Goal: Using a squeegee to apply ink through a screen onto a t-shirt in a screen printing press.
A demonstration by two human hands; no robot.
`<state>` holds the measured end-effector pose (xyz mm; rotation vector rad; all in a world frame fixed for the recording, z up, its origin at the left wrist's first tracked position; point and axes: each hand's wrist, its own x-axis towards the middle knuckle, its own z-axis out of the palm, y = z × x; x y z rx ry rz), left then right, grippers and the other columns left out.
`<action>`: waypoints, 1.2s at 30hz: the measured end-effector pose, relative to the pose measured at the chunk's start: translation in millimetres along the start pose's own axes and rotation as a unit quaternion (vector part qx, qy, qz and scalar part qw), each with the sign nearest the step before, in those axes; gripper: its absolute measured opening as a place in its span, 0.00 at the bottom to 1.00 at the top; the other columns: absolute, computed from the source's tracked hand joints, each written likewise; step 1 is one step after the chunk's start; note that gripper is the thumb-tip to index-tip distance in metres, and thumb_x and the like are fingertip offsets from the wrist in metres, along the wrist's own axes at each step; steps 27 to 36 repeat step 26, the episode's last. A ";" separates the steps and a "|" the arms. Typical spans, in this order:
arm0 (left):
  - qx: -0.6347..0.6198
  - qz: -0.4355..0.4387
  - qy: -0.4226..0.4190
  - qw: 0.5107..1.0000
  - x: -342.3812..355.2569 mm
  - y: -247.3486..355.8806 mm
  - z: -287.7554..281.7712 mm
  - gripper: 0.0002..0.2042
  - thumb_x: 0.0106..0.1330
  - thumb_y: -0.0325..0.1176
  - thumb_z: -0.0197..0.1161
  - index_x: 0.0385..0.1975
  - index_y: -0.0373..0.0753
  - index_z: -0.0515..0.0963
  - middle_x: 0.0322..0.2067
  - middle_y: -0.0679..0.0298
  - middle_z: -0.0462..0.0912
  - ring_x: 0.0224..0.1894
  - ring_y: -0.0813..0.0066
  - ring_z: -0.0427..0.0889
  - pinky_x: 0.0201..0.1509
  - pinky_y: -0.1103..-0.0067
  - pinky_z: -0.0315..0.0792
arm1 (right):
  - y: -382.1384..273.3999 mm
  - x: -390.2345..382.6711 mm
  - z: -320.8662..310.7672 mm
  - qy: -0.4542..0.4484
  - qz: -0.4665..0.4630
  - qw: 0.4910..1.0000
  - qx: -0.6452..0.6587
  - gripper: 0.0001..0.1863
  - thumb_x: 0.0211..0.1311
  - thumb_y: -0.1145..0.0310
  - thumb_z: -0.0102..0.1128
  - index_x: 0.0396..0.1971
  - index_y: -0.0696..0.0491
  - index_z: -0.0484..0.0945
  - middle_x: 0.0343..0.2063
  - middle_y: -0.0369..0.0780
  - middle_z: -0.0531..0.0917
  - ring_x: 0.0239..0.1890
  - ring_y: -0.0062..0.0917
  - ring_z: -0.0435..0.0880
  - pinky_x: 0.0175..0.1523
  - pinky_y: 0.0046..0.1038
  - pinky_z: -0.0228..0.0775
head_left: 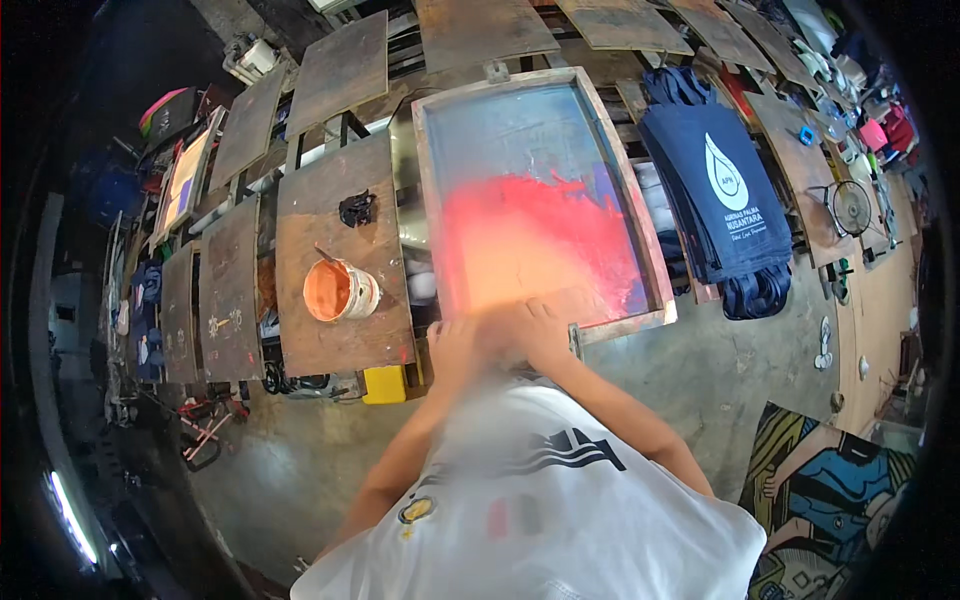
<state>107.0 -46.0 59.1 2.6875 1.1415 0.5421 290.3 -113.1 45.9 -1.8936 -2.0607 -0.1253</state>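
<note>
A wood-framed printing screen (650, 250) lies before me, its mesh smeared with red and pale orange ink (520, 235) over the near half. Side by side at its near edge are my left hand (457, 348) and my right hand (543, 330). Both look closed, with the fingers bent forward over something at the near rim. A blurred patch covers the space between them and hides what they grip. Just beside my right hand a small grey upright piece (575, 342) shows at the rim.
On the board (340, 180) to the left stand a bucket of orange ink (340, 290) and a dark crumpled lump (357, 209). Navy bags (700, 190) with a white drop print are stacked at the right. A yellow container (384, 385) sits below the left board. A small fan (848, 208) stands further right.
</note>
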 end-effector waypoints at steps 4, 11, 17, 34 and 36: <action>0.020 -0.007 0.018 1.000 9.3 -5.4 5.3 0.25 0.42 0.29 0.74 0.46 0.43 0.77 0.42 0.63 0.79 0.50 0.62 0.77 0.60 0.61 0.62 | 7.2 14.8 1.5 -0.018 -0.016 1.000 -0.013 0.16 0.50 0.64 0.59 0.40 0.52 0.82 0.39 0.37 0.78 0.47 0.32 0.75 0.54 0.32 0.70; 0.001 -0.055 0.049 0.997 72.2 6.0 -10.4 0.27 0.41 0.29 0.77 0.46 0.46 0.77 0.43 0.64 0.79 0.52 0.63 0.77 0.61 0.61 0.61 | 47.2 71.5 18.3 0.001 -0.041 0.998 -0.040 0.12 0.50 0.66 0.59 0.36 0.50 0.82 0.40 0.38 0.78 0.49 0.32 0.75 0.55 0.32 0.68; -0.027 -0.025 0.021 0.999 48.5 -2.3 -13.0 0.26 0.41 0.29 0.76 0.46 0.45 0.78 0.40 0.62 0.80 0.50 0.60 0.78 0.61 0.63 0.63 | 29.7 45.6 14.9 -0.023 -0.028 0.999 -0.016 0.12 0.49 0.65 0.60 0.35 0.49 0.82 0.39 0.36 0.77 0.47 0.31 0.74 0.54 0.32 0.69; -0.019 -0.003 -0.006 1.000 14.8 2.1 -18.5 0.26 0.41 0.29 0.76 0.46 0.44 0.79 0.41 0.61 0.81 0.49 0.60 0.78 0.62 0.64 0.62 | -0.4 8.1 -16.3 -0.029 -0.013 0.999 -0.006 0.15 0.48 0.64 0.60 0.37 0.50 0.82 0.39 0.36 0.77 0.46 0.31 0.74 0.52 0.33 0.71; -0.019 -0.003 -0.006 1.000 14.8 2.1 -18.5 0.26 0.41 0.29 0.76 0.46 0.44 0.79 0.41 0.61 0.81 0.49 0.60 0.78 0.62 0.64 0.62 | -0.4 8.1 -16.3 -0.029 -0.013 0.999 -0.006 0.15 0.48 0.64 0.60 0.37 0.50 0.82 0.39 0.36 0.77 0.46 0.31 0.74 0.52 0.33 0.71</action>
